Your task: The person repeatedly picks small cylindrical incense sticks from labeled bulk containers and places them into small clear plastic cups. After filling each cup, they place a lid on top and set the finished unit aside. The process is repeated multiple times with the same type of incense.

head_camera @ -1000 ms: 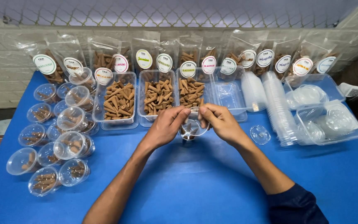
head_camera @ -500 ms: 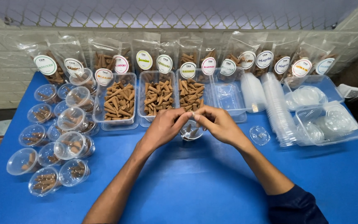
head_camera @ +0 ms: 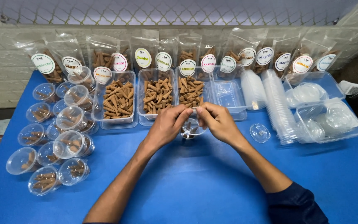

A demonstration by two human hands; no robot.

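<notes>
My left hand (head_camera: 167,125) and my right hand (head_camera: 216,121) meet over the middle of the blue table (head_camera: 195,182). Together they hold a small clear round cup (head_camera: 192,129) with a few brown incense cones inside; fingertips of both hands pinch its rim, where a clear lid seems to sit. Just behind the hands stand three clear trays of loose brown cones (head_camera: 158,96). A loose clear lid (head_camera: 260,132) lies to the right of my right hand.
Several filled, lidded cups (head_camera: 63,137) are piled at the left. Labelled pouches of cones (head_camera: 162,56) line the back wall. An empty tray (head_camera: 228,95), stacks of clear cups (head_camera: 278,108) and tubs of lids (head_camera: 328,122) stand at the right.
Both hands stay on the cup; it has dipped toward the table and come back up a little, fingers shifting along its rim. Nothing else moved.
</notes>
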